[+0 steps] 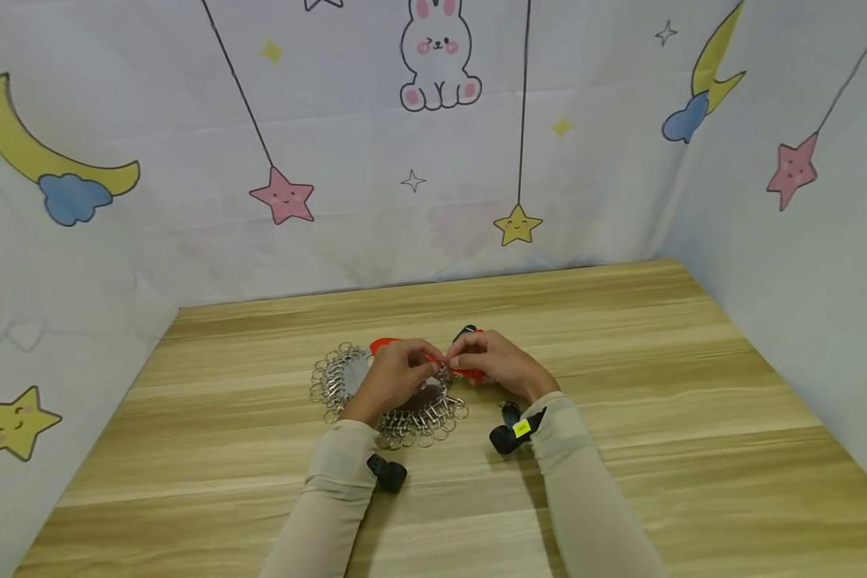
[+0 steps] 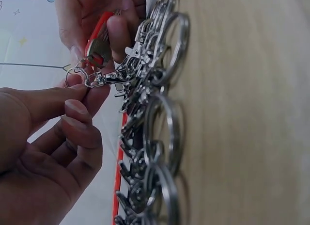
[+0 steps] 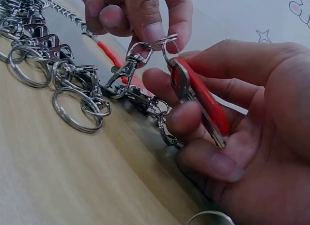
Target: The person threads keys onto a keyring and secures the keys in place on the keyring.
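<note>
My left hand (image 1: 396, 381) pinches a metal split ring (image 2: 77, 77) between thumb and forefinger, as the left wrist view shows. A silver swivel clasp (image 3: 130, 70) hangs from that ring. My right hand (image 3: 266, 99) holds a metal key (image 3: 181, 84) with a red tag (image 3: 209, 99) lying against it. The ring meets the key's head, and the fingertips of both hands come close together there. Below and left of the hands, many silver clasps with rings (image 1: 332, 385) are ranged around a pale grey piece (image 1: 356, 373).
A red piece (image 1: 383, 344) lies at the back of the clasps. Behind the right hand is a small black-ended thing (image 1: 466, 331). Wood-grain tabletop (image 1: 657, 385) runs out to both sides, with a patterned cloth wall (image 1: 361, 249) at its back edge.
</note>
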The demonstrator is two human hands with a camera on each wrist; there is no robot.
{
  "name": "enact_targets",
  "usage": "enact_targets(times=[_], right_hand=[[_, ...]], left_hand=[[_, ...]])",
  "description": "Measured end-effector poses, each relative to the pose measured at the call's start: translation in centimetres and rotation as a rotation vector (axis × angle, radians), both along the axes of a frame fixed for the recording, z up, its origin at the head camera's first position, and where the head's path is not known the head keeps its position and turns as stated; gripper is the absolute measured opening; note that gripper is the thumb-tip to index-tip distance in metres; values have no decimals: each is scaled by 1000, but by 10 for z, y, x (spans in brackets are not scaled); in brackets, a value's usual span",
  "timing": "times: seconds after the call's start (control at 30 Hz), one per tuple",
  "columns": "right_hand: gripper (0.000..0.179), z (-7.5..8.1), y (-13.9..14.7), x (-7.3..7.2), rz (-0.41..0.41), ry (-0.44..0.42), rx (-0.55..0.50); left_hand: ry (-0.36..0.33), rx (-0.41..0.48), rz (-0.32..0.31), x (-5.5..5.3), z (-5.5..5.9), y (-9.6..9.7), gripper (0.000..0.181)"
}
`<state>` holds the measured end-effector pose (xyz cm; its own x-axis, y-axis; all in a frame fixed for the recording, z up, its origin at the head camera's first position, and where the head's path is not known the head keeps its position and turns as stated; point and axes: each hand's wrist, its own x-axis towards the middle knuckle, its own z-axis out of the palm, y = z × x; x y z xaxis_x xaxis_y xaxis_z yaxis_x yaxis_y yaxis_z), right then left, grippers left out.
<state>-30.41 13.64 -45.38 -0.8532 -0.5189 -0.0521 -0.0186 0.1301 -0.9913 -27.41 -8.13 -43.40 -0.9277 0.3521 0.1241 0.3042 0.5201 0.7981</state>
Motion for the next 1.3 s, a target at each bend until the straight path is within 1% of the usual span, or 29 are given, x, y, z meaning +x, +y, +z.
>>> enact_targets(times=[0.1, 0.17, 0.27, 0.37, 0.43, 0.5, 0.57, 0.63, 0.77, 0.83, 0.9, 1.03, 1.17, 1.3], right_hand=[[13, 0, 2, 0, 31, -21, -27], [13, -1, 2, 0, 45, -10, -24], [17, -3, 2, 0, 59, 34, -1], [20, -5, 0, -1, 65, 99, 34], [18, -5, -2, -1, 55, 122, 43], [14, -6, -1, -1, 44, 130, 38], [13, -7, -1, 0, 33, 120, 17], [12, -7, 0, 1, 18, 99, -9], [11, -6, 1, 2, -8, 63, -48], [11, -6, 1, 3, -9, 50, -60], [14, -6, 0, 3, -2, 39, -70], [18, -6, -1, 3, 15, 27, -84], [12, -6, -1, 3, 22, 21, -103], [8, -7, 0, 2, 26, 37, -108]], left_hand=[[-23, 8, 9, 0, 0, 1, 13], [-34, 8, 18, 0, 0, 1, 13], [-50, 6, 34, 0, -1, 1, 13], [-52, -2, 38, 0, -1, 1, 12], [-48, -8, 34, 0, -1, 0, 13], [-60, -6, 31, 0, -1, 0, 14], [-65, -6, 21, 0, -1, -1, 16], [-56, -18, -3, -1, -1, -3, 19], [-30, -77, -78, -1, -1, -4, 26], [-26, -98, -102, -1, 0, -4, 30], [-20, -95, -115, -1, 0, -3, 31], [-20, -72, -107, -1, 1, -1, 27], [-54, -52, -85, 0, 1, 0, 23], [-76, -40, -64, 1, 2, 0, 23]])
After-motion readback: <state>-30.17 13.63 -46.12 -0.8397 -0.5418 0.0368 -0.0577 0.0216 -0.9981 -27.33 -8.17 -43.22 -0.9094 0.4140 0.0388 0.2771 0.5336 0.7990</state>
